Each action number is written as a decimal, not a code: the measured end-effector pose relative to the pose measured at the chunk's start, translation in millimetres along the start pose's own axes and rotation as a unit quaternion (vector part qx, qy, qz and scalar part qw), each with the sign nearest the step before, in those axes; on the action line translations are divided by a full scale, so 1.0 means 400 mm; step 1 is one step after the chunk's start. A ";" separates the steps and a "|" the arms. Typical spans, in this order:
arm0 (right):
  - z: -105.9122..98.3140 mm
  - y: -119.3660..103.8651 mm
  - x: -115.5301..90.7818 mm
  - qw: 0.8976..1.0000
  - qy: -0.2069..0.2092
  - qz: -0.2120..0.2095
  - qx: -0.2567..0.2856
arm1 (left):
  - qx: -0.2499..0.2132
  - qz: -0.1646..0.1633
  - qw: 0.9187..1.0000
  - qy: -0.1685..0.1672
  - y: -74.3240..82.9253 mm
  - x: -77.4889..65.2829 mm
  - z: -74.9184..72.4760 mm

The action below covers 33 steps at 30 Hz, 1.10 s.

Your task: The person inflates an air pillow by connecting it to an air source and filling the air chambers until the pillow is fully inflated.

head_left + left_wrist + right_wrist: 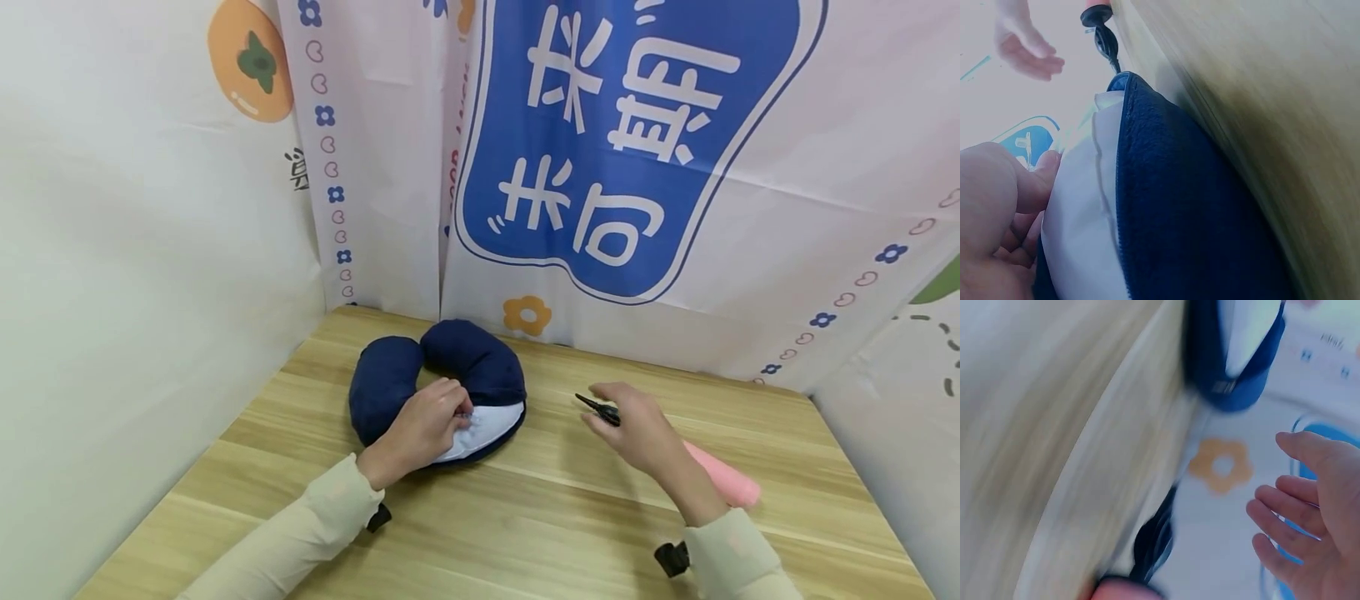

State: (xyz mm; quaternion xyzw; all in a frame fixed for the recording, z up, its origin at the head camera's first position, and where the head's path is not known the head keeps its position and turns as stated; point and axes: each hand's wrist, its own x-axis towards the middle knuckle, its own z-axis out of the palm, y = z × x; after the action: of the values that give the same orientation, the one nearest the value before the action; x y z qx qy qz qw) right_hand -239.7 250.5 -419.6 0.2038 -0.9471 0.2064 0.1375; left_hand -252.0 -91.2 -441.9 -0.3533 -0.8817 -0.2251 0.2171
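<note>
A navy neck pillow (472, 354) lies on the table with its cover unzipped, baring a white inner (491, 427). My left hand (427, 421) reaches over the front of the pillow, thumb and fingertips pinching at the white inner. In the left wrist view the zipper edge (1119, 206) runs beside that inner, and a small clear piece shows by the thumb. My right hand (633, 425) hovers to the right, fingers relaxed and holding nothing, as the right wrist view shows. Below it lies a pink hand pump (723, 475) with a black tapered nozzle (1155, 540).
The wood-grain table (517, 533) meets a printed curtain (390, 167) at the back, with blue and orange designs. A white sheet (150, 275) closes off the left side, and more sheeting stands at the right.
</note>
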 end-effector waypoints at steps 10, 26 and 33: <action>0.084 -0.168 0.022 0.989 0.003 -0.121 0.085 | -0.020 0.035 0.999 0.019 0.036 0.009 0.016; 0.133 -0.229 0.025 0.964 0.045 -0.212 0.156 | -0.022 0.076 0.997 0.024 0.067 -0.002 0.030; 0.137 -0.248 0.027 0.974 0.030 -0.148 0.171 | 0.022 0.091 0.995 0.014 0.079 -0.003 0.026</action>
State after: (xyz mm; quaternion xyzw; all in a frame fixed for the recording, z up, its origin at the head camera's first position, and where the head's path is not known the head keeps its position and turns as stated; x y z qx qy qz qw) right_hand -215.0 140.0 -430.5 0.3557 -0.8527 0.3486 0.1576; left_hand -230.8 -65.7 -443.1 -0.4242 -0.8474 -0.1899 0.2568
